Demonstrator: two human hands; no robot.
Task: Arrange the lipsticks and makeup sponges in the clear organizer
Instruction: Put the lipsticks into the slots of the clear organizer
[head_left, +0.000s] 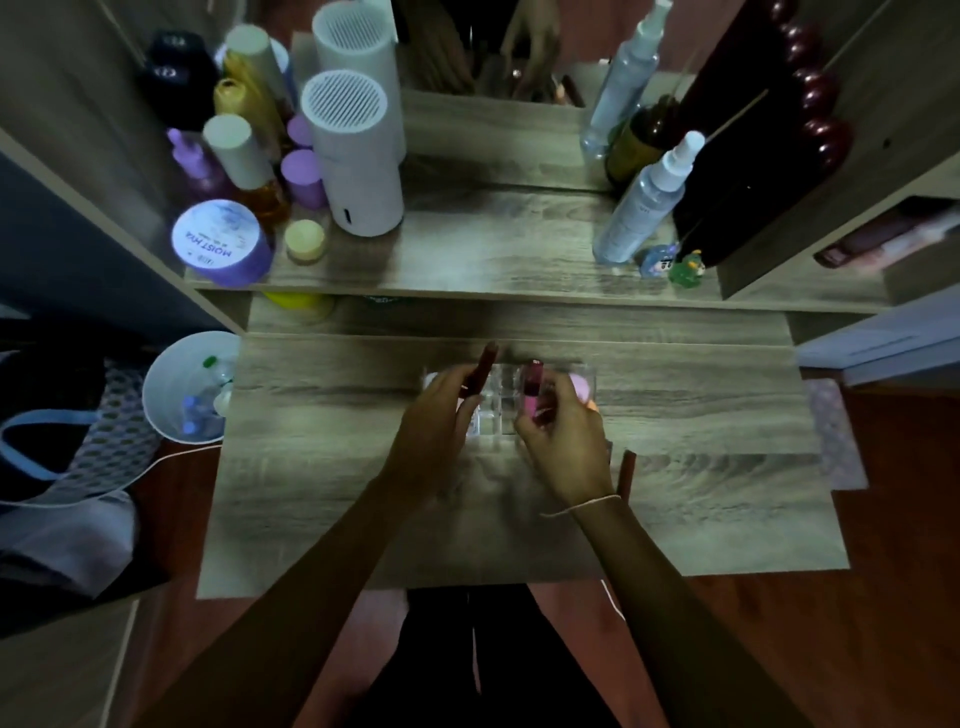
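**Two lipsticks in my hands over the clear organizer**

From the head camera, looking down, the clear organizer (501, 402) sits on the wooden desk (322, 467), and I place everything else by it. Both my hands are over it. My left hand (441, 410) covers the organizer's left side, fingers closed around a dark red lipstick (482, 371) that tilts up and away from me, its tip rising past the organizer's far edge. My right hand (563, 441) is over the organizer's right side, fingers pinched on a pink lipstick (532, 387) held nearly upright above the grid of compartments; whether its base is inside a cell I cannot tell, as the picture is dim and blurred there. A thin string bracelet (582, 506) circles my right wrist.

At the organizer's far right corner, a pale pink makeup sponge (581, 385) shows just past my right fingers, and a bit of orange peeks out below it. Another dark red lipstick (627, 470) lies on the desk to the near right of the organizer, beside my right wrist.

Well beyond the organizer, on the raised shelf, stand a white cylinder (358, 156), a purple jar (221, 244) and a spray bottle (641, 208).
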